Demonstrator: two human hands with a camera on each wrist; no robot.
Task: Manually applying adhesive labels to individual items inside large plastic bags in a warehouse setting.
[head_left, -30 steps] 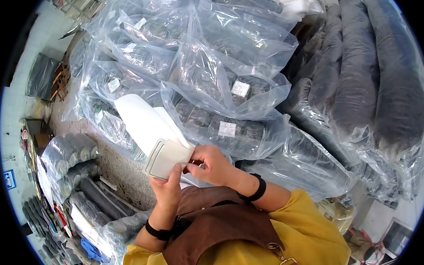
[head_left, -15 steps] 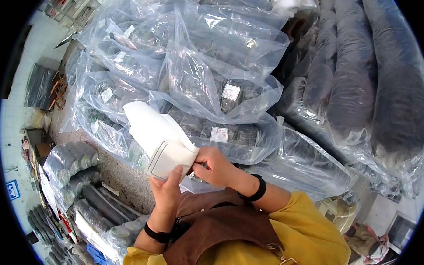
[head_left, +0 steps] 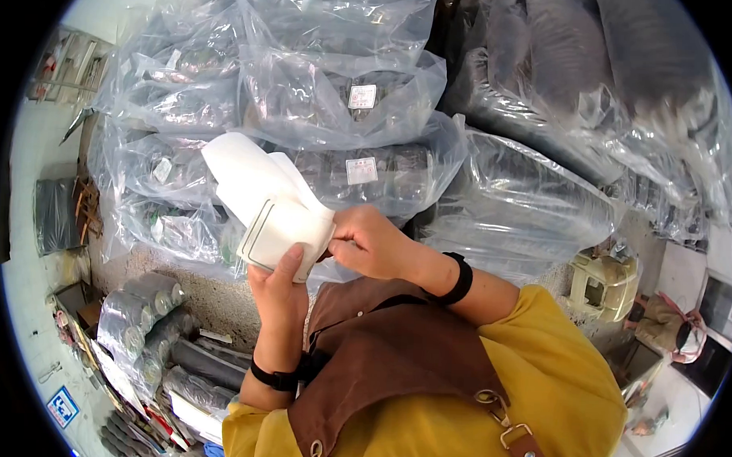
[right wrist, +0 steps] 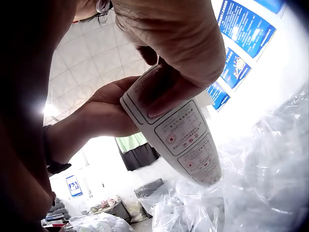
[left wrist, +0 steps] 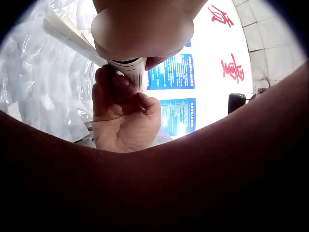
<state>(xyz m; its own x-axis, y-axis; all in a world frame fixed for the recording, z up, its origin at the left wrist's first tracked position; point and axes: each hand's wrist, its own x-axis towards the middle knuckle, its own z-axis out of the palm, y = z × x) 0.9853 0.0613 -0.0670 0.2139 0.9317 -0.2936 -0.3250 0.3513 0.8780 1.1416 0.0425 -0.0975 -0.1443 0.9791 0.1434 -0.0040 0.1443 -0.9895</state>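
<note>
A folded white strip of printed labels [head_left: 289,226] is held in front of the brown apron. My left hand [head_left: 277,286] grips its lower end, thumb laid across the face. At the strip's right edge my right hand [head_left: 373,243] pinches with curled fingers. Rows of print and small red stamps show on the labels [right wrist: 182,133] in the right wrist view, where a right finger overlaps the strip. That view also has my left hand [right wrist: 108,108] gripping the far edge. The left wrist view has the curled right hand [left wrist: 126,121] right at the strip.
Clear plastic bags [head_left: 330,106] of dark bundles, some with white labels [head_left: 361,171], fill the space ahead. Long dark wrapped rolls [head_left: 566,50] lie at the right. Wrapped rolls [head_left: 141,305] are stacked at lower left, and a pale plastic stool [head_left: 602,281] stands at right.
The head view has shifted, so the bags sit higher and further left in it. Both hands keep their hold on the label strip, with little change in their pose.
</note>
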